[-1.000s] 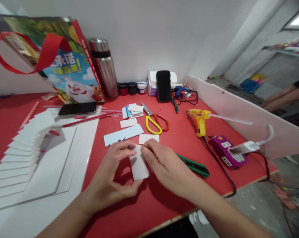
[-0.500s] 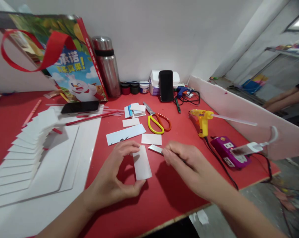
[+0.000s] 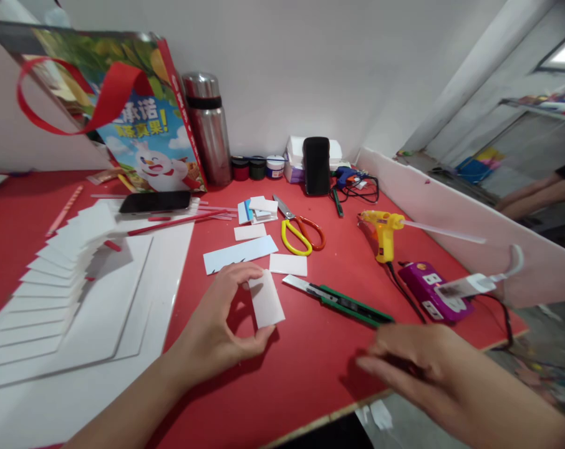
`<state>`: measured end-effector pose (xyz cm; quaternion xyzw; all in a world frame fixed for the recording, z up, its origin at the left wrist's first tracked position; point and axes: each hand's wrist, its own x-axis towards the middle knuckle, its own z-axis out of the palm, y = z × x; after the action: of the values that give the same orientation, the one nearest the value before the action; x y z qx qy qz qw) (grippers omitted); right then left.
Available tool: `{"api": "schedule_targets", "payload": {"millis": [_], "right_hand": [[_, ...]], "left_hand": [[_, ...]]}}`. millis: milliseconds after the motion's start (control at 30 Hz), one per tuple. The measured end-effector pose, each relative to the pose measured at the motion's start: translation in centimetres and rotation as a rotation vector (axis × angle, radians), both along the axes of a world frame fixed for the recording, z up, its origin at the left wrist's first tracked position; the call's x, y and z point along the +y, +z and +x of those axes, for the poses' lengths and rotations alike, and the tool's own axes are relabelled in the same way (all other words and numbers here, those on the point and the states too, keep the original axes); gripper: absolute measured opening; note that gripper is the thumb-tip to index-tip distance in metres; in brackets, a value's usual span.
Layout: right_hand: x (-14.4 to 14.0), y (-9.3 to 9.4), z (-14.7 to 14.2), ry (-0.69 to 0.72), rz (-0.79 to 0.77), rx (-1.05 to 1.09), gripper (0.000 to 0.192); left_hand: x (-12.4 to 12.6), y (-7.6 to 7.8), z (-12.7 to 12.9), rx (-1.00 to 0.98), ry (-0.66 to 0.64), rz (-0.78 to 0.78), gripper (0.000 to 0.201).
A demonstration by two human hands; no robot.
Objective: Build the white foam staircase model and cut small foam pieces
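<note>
My left hand [image 3: 217,327] pinches a small white rectangular card piece [image 3: 266,302] between thumb and fingers, just above the red table [image 3: 310,374]. My right hand [image 3: 413,362] hovers low near the table's front edge, blurred, fingers loosely spread, holding nothing that I can see. A green utility knife [image 3: 338,300] with its blade out lies on the table between the card piece and my right hand. Other white card pieces [image 3: 288,264] and a pale blue strip [image 3: 240,254] lie just beyond my left hand.
Yellow-and-orange scissors [image 3: 299,232], a yellow glue gun [image 3: 383,232], a purple power strip [image 3: 429,290] with cables, a steel flask [image 3: 210,128], a colourful gift bag [image 3: 123,118], two phones [image 3: 156,201], fanned white sheets [image 3: 53,280] at left. Another person's arm [image 3: 535,193] at far right.
My right hand left the card piece, drew back toward the table's front edge and no longer covers the green utility knife. My left hand keeps holding the card piece.
</note>
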<state>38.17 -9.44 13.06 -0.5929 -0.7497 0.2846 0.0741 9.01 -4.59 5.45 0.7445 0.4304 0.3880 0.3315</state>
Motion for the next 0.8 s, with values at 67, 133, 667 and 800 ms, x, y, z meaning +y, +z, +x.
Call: {"api": "schedule_targets", "payload": {"millis": [67,133,667,800], "right_hand": [[1.9,0.3,-2.5,-0.056,-0.096,0.253,0.028],[3.3,-0.3,-4.8,-0.168,-0.257,0.556,0.034],[9.6,-3.8,-7.5,-0.212,-0.311,0.733,0.029],[13.9,-3.7,-6.2,-0.149,0.221,0.187,0.015]], "left_hand": [[0.1,0.0,0.0,0.02,0.002,0.027,0.061],[0.1,0.1,0.0,0.036,0.003,0.073,0.06],[1.0,-0.4,-0.8,0.095,0.335,0.156,0.055],[1.4,-1.1,-0.9,0.159,0.395,0.107,0.055]]}}
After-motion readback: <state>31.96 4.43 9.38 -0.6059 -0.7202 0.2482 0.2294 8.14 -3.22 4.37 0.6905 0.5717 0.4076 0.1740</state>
